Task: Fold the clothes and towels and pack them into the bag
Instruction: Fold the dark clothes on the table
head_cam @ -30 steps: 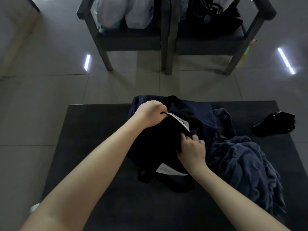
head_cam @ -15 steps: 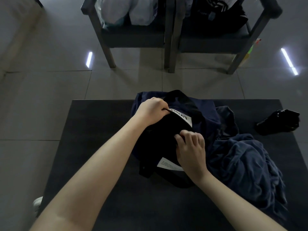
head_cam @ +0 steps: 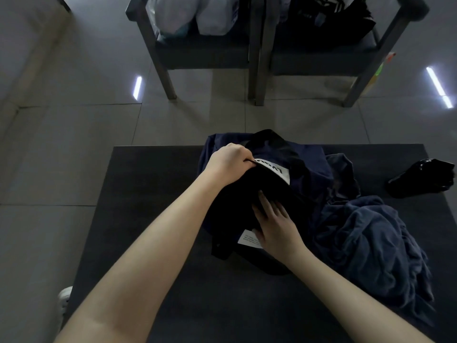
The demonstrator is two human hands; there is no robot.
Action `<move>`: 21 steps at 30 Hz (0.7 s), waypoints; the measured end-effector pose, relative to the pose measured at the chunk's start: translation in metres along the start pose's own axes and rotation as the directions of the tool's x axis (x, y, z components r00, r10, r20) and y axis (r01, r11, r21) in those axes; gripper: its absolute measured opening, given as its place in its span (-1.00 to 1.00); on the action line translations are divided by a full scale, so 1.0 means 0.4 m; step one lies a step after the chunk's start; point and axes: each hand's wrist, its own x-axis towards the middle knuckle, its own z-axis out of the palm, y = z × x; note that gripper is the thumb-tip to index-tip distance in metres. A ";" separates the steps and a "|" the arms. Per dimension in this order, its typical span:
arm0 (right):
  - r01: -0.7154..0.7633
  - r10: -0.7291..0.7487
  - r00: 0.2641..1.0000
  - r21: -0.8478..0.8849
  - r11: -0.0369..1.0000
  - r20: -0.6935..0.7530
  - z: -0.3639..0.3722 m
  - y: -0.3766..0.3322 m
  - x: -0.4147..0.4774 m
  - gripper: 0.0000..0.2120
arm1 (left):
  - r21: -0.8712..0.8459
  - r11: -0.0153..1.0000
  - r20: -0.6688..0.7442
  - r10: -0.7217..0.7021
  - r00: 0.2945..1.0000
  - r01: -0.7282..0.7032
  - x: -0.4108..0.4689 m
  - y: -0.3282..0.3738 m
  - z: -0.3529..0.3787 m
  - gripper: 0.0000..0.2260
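A black fabric bag [head_cam: 237, 201] with a white label lies on the dark table [head_cam: 148, 194], on top of a navy garment [head_cam: 311, 164]. My left hand [head_cam: 230, 162] grips the bag's upper rim beside the label. My right hand [head_cam: 274, 224] lies flat with straight fingers on the bag's front, pressing it down above a second white tag [head_cam: 248, 240]. A crumpled dark blue towel [head_cam: 371, 246] is heaped to the right of the bag.
A small shiny black item [head_cam: 422, 178] sits near the table's right edge. Two dark chairs [head_cam: 254, 50] stand beyond the table, holding white bags [head_cam: 190, 16] and dark clothes [head_cam: 331, 18]. My white shoe [head_cam: 64, 297] shows at the table's left on the tiled floor.
My right hand has gone from curled fingers at the bag's opening to lying flat on the bag's front, slightly lower. My left hand keeps its grip on the rim.
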 end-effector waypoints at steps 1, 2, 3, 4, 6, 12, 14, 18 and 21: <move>-0.019 0.020 0.998 -0.005 1.000 0.062 0.000 0.000 0.004 -0.37 | -0.001 1.000 0.002 0.002 1.000 -0.002 -0.001 0.002 0.001 -0.79; -0.042 0.042 0.994 -0.002 0.999 0.098 -0.008 -0.001 0.012 -0.36 | 0.000 1.000 0.007 0.010 1.000 -0.010 -0.003 0.006 0.002 -0.80; -0.070 0.067 0.988 0.011 0.998 0.142 -0.017 0.001 0.026 -0.35 | 0.003 1.000 0.010 0.022 1.000 -0.022 -0.005 0.010 0.002 -0.80; -0.104 0.093 0.978 0.052 0.993 0.186 -0.027 0.004 0.044 -0.35 | 0.008 0.999 0.011 0.035 0.999 -0.036 -0.008 0.016 0.003 -0.80; -0.123 0.104 0.974 0.087 0.989 0.199 -0.046 0.005 0.067 -0.38 | 0.024 0.998 0.004 0.053 0.999 -0.053 -0.012 0.023 0.002 -0.79; 0.100 -0.077 0.988 0.177 0.979 -0.133 -0.087 0.017 -0.017 -0.68 | 0.028 0.999 0.007 0.033 0.999 -0.034 -0.013 0.016 0.011 -0.78; 0.066 -0.035 0.985 0.183 0.981 -0.168 -0.107 0.048 -0.047 -0.73 | 0.019 0.999 0.017 0.033 0.999 -0.034 -0.016 0.019 0.025 -0.76; -0.093 0.120 0.986 0.218 0.971 -0.116 -0.128 0.122 -0.083 -0.69 | 0.021 1.000 -0.011 -0.002 1.000 0.002 -0.029 0.039 0.043 -0.72; -0.177 0.191 0.980 0.222 0.959 -0.046 -0.141 0.161 -0.114 -0.67 | 0.104 0.994 -0.032 0.023 0.999 -0.019 -0.040 0.062 0.059 -0.68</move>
